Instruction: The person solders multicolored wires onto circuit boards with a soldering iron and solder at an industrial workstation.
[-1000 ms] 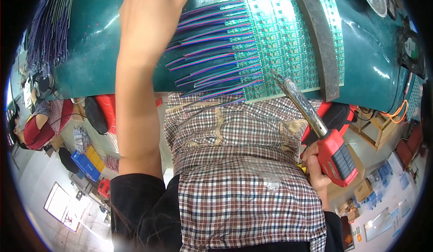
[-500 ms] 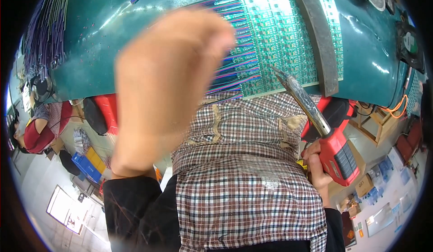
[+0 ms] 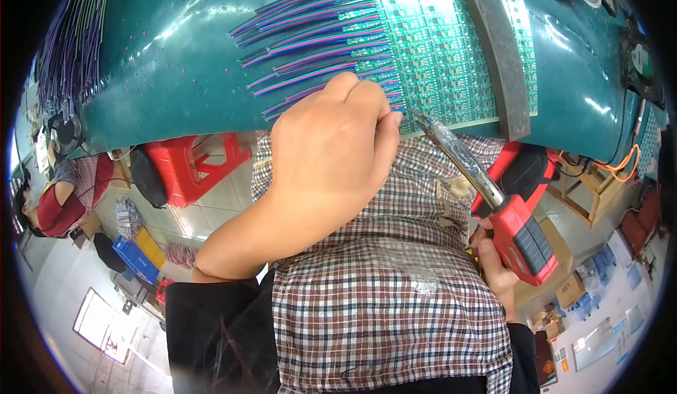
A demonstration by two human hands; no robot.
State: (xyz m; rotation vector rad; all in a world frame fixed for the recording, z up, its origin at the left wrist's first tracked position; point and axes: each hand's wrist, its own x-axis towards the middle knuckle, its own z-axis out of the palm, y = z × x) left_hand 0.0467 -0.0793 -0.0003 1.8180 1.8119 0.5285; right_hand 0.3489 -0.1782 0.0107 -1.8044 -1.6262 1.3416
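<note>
A green panel of small circuit boards (image 3: 451, 48) lies on the teal table (image 3: 176, 55), with several multicoloured ribbon wires (image 3: 310, 38) attached along its left side. My left hand (image 3: 331, 154) rests at the panel's near edge, fingers pinched on a ribbon wire beside the lowest boards. My right hand (image 3: 493, 267) grips a red-handled soldering iron (image 3: 518, 228); its metal tip (image 3: 423, 122) points at the panel's near edge, just right of my left fingers.
A grey metal bar (image 3: 497, 48) lies across the panel. More ribbon wires (image 3: 70, 48) hang at the table's far left. A red stool (image 3: 194, 165) stands below the table edge, another person (image 3: 56, 196) sits at left, and boxes lie on the floor at right.
My left hand has come back from the table's far side to the panel's near edge, now holding a wire there. The soldering iron has barely moved.
</note>
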